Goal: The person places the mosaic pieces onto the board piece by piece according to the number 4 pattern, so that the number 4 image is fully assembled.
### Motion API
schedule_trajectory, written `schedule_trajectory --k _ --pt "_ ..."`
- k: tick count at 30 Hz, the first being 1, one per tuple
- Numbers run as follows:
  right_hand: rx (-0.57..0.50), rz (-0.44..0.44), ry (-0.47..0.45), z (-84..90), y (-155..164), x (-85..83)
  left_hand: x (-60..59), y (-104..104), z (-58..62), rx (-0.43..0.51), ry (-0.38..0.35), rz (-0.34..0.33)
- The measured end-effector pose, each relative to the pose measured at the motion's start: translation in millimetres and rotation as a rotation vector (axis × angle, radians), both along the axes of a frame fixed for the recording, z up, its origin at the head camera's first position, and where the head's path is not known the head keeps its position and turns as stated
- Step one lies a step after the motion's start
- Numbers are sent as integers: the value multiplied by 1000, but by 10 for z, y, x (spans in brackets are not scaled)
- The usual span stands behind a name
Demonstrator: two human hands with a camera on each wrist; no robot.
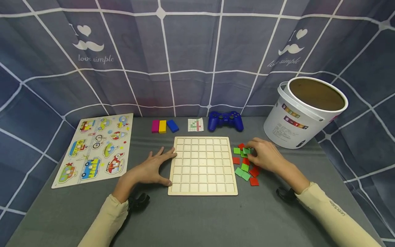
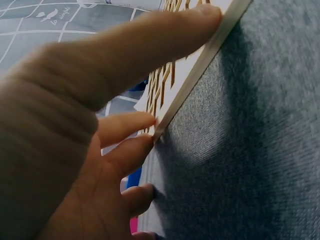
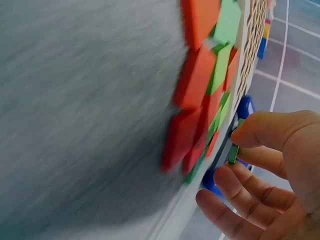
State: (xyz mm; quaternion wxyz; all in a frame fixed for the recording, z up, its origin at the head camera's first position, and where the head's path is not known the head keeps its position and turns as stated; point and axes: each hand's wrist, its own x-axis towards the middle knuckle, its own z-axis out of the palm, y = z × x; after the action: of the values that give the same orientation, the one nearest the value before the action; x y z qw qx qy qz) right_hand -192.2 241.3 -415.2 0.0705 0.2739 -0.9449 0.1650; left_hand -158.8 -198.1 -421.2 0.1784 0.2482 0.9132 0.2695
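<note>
Green tile [image 3: 233, 153]: thin, stiff, light, likely slick; right hand [image 1: 265, 156] pinches its edges; left hand [image 1: 153, 168], fingers flat, steadies the wooden grid board [image 1: 203, 166].

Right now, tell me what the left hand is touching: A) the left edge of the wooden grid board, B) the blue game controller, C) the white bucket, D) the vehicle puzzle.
A: the left hand rests its fingers against the left edge of the wooden grid board, as the left wrist view confirms.

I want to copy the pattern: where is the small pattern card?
In the head view, the pattern card lies behind the wooden grid board, between the blue block and the blue game controller.
</note>
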Motion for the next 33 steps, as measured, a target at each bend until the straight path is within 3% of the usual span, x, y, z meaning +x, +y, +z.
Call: schedule_trajectory --k 12,23,33 --pt "-11 125 -22 24 -650 -307 -24 -53 -101 16 4 -14" --pt "41 169 -26 -24 -1025 -558 -5 -37 -80 40 6 -21" --pt "80 177 -49 -10 -1224 -659 18 -30 -38 37 -14 -12"
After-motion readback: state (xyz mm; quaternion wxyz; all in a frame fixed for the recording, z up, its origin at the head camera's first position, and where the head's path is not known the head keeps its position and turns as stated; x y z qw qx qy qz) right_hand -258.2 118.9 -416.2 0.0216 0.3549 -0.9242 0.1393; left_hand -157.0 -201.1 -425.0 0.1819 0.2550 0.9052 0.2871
